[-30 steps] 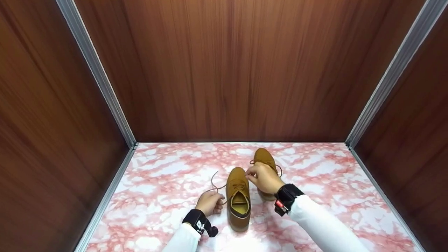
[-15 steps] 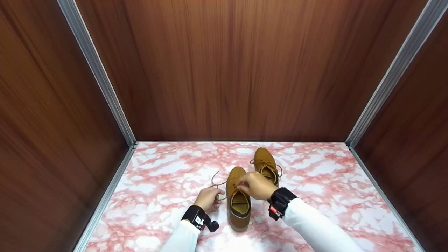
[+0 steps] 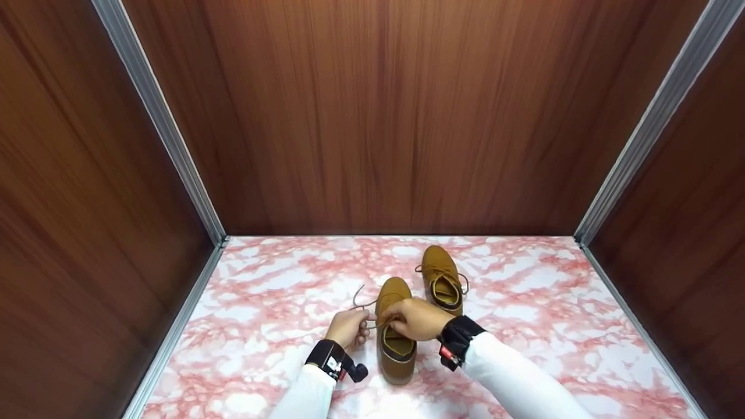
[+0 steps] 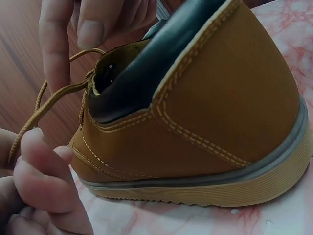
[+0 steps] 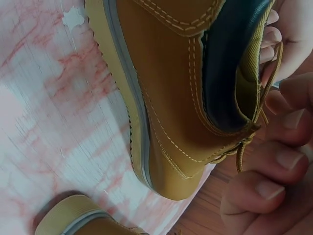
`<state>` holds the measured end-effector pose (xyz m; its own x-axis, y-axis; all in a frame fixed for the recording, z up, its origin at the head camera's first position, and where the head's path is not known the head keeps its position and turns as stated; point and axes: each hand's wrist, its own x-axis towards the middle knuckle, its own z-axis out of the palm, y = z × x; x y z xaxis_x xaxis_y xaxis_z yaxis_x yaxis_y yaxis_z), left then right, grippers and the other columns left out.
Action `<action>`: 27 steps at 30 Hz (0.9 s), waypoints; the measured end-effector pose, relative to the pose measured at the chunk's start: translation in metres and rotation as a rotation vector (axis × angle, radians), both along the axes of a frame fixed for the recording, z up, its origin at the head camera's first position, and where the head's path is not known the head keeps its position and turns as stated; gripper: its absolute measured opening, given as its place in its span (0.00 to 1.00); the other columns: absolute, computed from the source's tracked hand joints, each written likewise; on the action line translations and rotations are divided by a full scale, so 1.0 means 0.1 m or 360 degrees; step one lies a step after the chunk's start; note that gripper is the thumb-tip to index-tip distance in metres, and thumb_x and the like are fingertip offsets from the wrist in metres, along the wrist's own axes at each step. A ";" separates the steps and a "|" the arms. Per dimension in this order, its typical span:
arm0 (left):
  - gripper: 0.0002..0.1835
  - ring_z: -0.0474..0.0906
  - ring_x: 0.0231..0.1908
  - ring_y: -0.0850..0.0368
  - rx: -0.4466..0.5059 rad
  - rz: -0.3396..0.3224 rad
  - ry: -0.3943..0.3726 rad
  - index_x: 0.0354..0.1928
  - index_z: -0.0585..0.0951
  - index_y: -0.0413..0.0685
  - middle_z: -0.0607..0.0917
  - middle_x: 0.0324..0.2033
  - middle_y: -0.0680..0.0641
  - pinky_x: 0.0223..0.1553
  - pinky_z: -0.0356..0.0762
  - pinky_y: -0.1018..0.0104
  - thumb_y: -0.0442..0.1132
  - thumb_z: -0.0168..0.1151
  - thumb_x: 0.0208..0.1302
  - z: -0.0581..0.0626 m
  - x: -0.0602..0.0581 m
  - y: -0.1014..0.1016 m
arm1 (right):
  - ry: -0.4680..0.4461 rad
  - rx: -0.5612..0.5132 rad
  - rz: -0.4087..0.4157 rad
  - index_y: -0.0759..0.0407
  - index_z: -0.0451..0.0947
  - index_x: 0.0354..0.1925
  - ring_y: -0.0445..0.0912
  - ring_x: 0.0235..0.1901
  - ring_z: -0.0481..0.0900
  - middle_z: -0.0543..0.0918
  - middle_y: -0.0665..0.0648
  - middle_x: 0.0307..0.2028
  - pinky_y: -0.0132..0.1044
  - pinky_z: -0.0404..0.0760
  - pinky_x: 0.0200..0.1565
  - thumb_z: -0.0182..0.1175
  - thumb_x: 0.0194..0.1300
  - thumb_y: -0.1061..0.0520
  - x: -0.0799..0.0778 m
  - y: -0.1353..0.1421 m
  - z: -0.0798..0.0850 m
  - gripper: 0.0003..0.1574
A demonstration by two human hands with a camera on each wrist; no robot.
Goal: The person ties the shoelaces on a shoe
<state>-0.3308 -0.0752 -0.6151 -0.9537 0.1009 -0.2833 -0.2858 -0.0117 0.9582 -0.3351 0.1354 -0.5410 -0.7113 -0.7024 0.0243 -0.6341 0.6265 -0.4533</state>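
A tan lace-up shoe (image 3: 397, 364) stands upright between the hands, toe pointing away. Beside it on the left, my left hand (image 3: 348, 329) pinches its shoelace (image 4: 44, 110) between thumb and fingers, and the lace runs taut to the eyelets. My right hand (image 3: 422, 319) reaches over the shoe's tongue area from the right. One of its fingers (image 4: 56, 68) points down and touches the lace, while the thumb stays apart from it. Part of the lacing is hidden under the right hand in the head view.
The matching tan shoe (image 3: 437, 265) stands behind on the right, its laces lying loose at both sides. A loose lace end (image 3: 356, 297) lies left of the near shoe. Wood-grain panels (image 3: 396, 116) enclose the pink-and-white marbled surface (image 3: 262, 326) at back and sides.
My right hand has come from over the far shoe leftward and down to the near shoe's lacing, beside the left hand. The left hand rose slightly, still holding the lace.
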 end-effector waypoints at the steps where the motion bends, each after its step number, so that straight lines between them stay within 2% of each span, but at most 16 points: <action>1: 0.18 0.72 0.18 0.67 -0.0001 0.0000 0.0001 0.49 0.86 0.32 0.73 0.20 0.58 0.18 0.71 0.78 0.41 0.57 0.70 0.00 0.00 0.00 | -0.0011 -0.0005 0.0004 0.55 0.88 0.52 0.44 0.45 0.87 0.92 0.54 0.46 0.38 0.86 0.49 0.61 0.70 0.63 0.00 0.00 -0.01 0.16; 7: 0.18 0.73 0.19 0.67 0.0047 0.0015 -0.0021 0.49 0.86 0.32 0.74 0.20 0.58 0.19 0.72 0.78 0.40 0.56 0.71 0.00 -0.01 0.03 | -0.0020 0.0000 0.0001 0.54 0.88 0.48 0.37 0.34 0.79 0.89 0.51 0.37 0.32 0.81 0.41 0.65 0.66 0.62 -0.03 0.00 -0.06 0.12; 11: 0.17 0.73 0.18 0.68 0.0100 0.0038 -0.0059 0.48 0.86 0.32 0.75 0.19 0.57 0.19 0.74 0.78 0.40 0.57 0.70 0.00 -0.02 0.05 | -0.0050 -0.0013 -0.0020 0.55 0.85 0.43 0.34 0.26 0.72 0.82 0.47 0.27 0.29 0.75 0.32 0.69 0.65 0.57 -0.04 -0.01 -0.08 0.07; 13: 0.18 0.74 0.18 0.68 0.0136 0.0039 -0.0068 0.49 0.85 0.31 0.76 0.19 0.56 0.20 0.75 0.78 0.39 0.57 0.71 0.00 -0.03 0.05 | -0.0061 -0.0033 -0.0035 0.55 0.82 0.39 0.34 0.24 0.71 0.78 0.45 0.24 0.28 0.74 0.29 0.72 0.64 0.55 -0.04 -0.01 -0.09 0.09; 17: 0.19 0.75 0.17 0.69 0.0214 0.0018 -0.0069 0.53 0.81 0.27 0.78 0.19 0.56 0.21 0.77 0.77 0.38 0.55 0.72 0.00 -0.04 0.06 | -0.0058 -0.0079 -0.0076 0.55 0.78 0.34 0.34 0.23 0.70 0.73 0.42 0.23 0.27 0.71 0.27 0.75 0.62 0.52 -0.05 -0.02 -0.11 0.14; 22: 0.22 0.77 0.18 0.68 0.0239 -0.0003 -0.0075 0.55 0.79 0.24 0.78 0.20 0.55 0.21 0.78 0.78 0.40 0.54 0.74 0.00 -0.02 0.05 | -0.0008 -0.0147 -0.0119 0.54 0.76 0.31 0.34 0.22 0.68 0.70 0.41 0.21 0.27 0.67 0.26 0.73 0.65 0.54 -0.05 -0.02 -0.13 0.14; 27: 0.24 0.79 0.19 0.66 0.0166 0.0063 -0.0132 0.48 0.83 0.29 0.78 0.20 0.56 0.19 0.77 0.76 0.49 0.56 0.75 -0.01 0.02 -0.05 | 0.0008 -0.0202 -0.0177 0.54 0.77 0.31 0.33 0.22 0.68 0.70 0.41 0.21 0.28 0.68 0.27 0.71 0.67 0.54 -0.05 -0.02 -0.13 0.13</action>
